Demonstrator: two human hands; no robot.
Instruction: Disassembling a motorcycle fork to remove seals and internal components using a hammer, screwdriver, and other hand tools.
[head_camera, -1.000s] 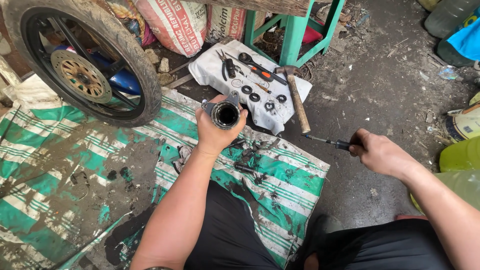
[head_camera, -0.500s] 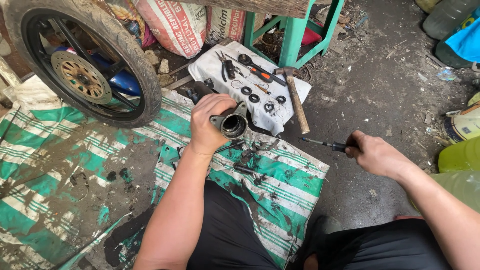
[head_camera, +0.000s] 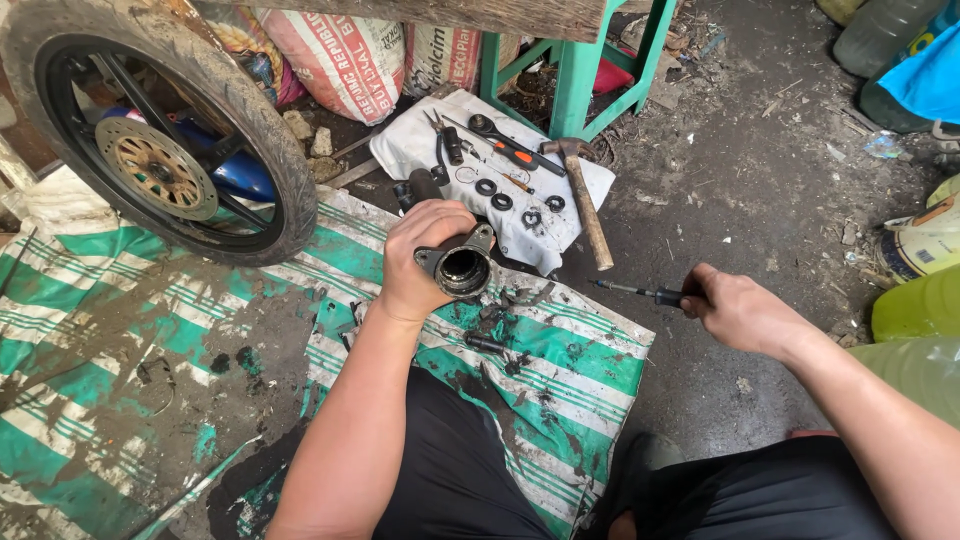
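L hand (head_camera: 425, 258) grips metal tube (head_camera: 462, 268); R hand (head_camera: 742, 310) holds screwdriver (head_camera: 640, 292).

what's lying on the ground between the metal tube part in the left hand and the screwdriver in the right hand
In the head view, between the metal tube part and the screwdriver lie the green striped tarp, greasy there, and the white cloth's corner.

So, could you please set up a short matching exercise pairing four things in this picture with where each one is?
Things:
1. metal tube part
2. screwdriver
3. hammer
4. wheel

Places:
A. on the white cloth
B. in the right hand
C. standing at the far left
D. in the left hand

Pairs: 1-D, 2-B, 3-A, 4-C
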